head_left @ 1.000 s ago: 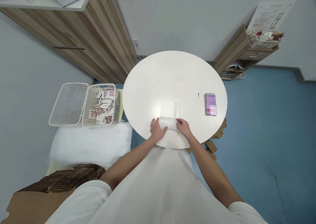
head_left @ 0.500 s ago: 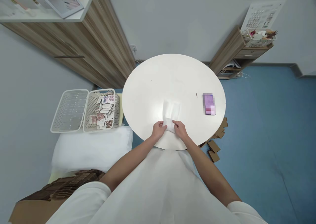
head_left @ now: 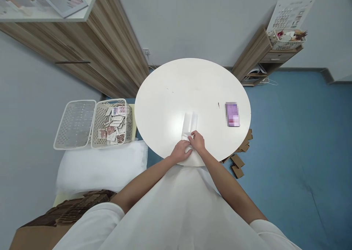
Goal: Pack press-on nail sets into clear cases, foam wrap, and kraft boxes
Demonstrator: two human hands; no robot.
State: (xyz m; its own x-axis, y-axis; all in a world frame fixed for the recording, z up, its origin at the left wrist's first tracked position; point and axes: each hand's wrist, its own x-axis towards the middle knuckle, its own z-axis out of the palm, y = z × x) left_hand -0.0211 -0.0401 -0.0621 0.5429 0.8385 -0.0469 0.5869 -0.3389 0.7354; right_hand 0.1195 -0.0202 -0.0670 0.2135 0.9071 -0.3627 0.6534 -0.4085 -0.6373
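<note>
A thin white wrapping sheet [head_left: 189,123], folded into a narrow strip, lies near the front edge of the round white table [head_left: 154,95]. My left hand [head_left: 180,151] is closed on its near end, fingers pressed against the material. Just right of it, my right hand [head_left: 197,141] pinches the folded edge. The two hands nearly touch, and they cover the near part of the sheet; whether anything lies inside the fold cannot be seen.
A purple pixelated packet [head_left: 232,115] lies on the table's right side. To the left, an open white basket [head_left: 95,132] holds several small printed packets, beside a stack of white sheets [head_left: 101,165]. Brown cardboard pieces [head_left: 237,161] lie on the floor at right. Wooden cabinets [head_left: 115,40] stand behind.
The sheet's sides have been folded inward, so it looks narrower. My hands have come closer together, from its two sides to the middle of its near end.
</note>
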